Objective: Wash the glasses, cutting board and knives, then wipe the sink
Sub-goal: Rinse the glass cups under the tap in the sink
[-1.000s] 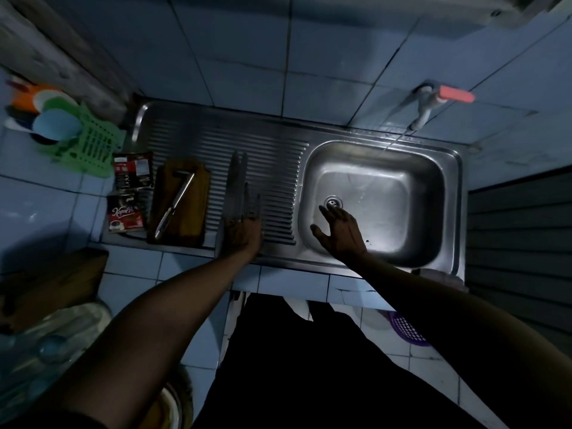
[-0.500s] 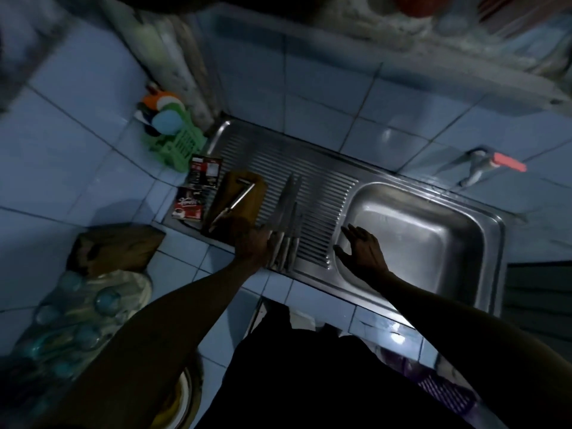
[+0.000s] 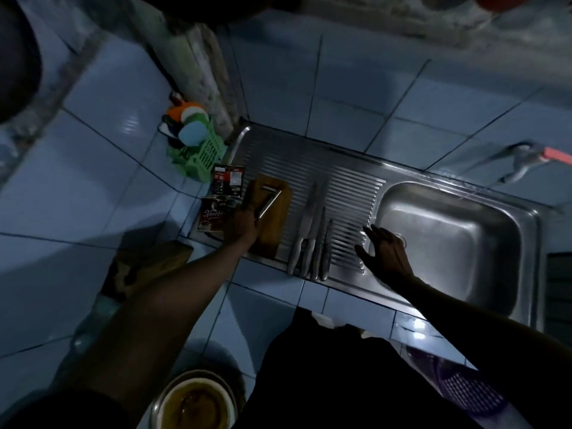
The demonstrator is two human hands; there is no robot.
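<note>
A steel sink [image 3: 458, 243] with a ribbed drainboard [image 3: 294, 168] fills the middle of the head view. Several knives [image 3: 312, 233] lie side by side on the drainboard, handles toward me. Left of them sits a wooden cutting board [image 3: 275, 224] with a metal peeler [image 3: 270, 202] on it. My left hand [image 3: 246, 221] rests on the board's left side at the peeler's near end, fingers stretched forward. My right hand [image 3: 383, 252] hovers open over the seam between drainboard and basin, holding nothing. No glasses are visible.
A tap with a red handle [image 3: 554, 156] sticks out of the tiled wall at the right. Two coffee sachet packs [image 3: 216, 209] and a green basket [image 3: 201, 153] of coloured items stand left of the board. A metal bowl [image 3: 195, 400] and a purple basket [image 3: 470, 388] sit below the counter.
My left hand has let go of the knives and moved left onto the cutting board. My right hand has drifted from the basin toward the drainboard edge. The camera has swung left.
</note>
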